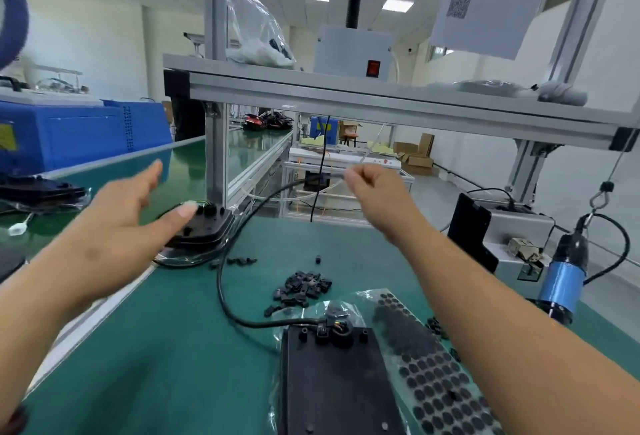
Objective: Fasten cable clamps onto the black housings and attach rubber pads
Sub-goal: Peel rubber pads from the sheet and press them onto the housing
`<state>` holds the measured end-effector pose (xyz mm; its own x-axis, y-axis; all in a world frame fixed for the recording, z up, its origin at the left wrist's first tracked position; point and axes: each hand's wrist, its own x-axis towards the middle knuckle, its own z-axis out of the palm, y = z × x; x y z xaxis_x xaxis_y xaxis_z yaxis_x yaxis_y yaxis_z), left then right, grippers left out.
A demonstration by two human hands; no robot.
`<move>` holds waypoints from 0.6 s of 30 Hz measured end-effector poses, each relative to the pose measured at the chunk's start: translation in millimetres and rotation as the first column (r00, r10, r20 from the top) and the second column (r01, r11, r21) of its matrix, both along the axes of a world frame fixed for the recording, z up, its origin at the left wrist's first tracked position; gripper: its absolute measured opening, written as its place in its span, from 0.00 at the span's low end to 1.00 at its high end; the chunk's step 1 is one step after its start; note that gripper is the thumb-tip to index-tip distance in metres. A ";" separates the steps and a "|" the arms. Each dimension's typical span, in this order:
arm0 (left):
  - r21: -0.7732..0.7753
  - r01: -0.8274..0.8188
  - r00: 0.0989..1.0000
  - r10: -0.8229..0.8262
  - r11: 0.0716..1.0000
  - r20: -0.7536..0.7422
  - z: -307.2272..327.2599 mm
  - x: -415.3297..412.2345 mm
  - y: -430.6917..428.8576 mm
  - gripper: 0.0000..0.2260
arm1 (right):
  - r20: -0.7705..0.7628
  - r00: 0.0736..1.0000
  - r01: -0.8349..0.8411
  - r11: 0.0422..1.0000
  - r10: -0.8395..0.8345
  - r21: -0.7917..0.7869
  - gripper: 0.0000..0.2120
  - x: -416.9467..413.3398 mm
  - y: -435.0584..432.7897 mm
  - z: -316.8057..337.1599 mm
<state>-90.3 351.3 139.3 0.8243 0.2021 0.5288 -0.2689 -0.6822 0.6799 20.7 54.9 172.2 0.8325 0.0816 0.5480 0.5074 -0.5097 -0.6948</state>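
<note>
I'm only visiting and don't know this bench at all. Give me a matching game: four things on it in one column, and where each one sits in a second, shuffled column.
Things
1. pile of small black clamps
2. sheet of round rubber pads
3. blue screwdriver
4. nearest black housing

Places
A. at the right edge, below a hook
B. bottom centre, with a cable leaving its far end
C. loose on the green mat, beyond the nearest housing
D. lying just right of the nearest housing

Pairs: 1-C, 2-D, 3-A, 4-B
</note>
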 end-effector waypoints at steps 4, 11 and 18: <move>0.257 0.153 0.987 -0.159 0.954 0.001 40.7 -0.6 -28.2 0.52 | 0.107 0.849 -0.519 0.783 0.517 0.343 0.09 -80.1 -19.2 42.9; -0.237 0.792 0.552 -0.826 0.563 -0.114 73.1 -66.6 -75.3 0.24 | 0.138 0.779 -0.511 0.492 0.612 0.704 0.19 -129.5 -84.8 34.8; -0.935 0.353 0.830 -0.455 -0.019 0.323 24.9 -94.5 -165.0 0.08 | -0.425 0.868 0.113 0.732 0.256 0.671 0.11 -158.0 -60.3 -49.8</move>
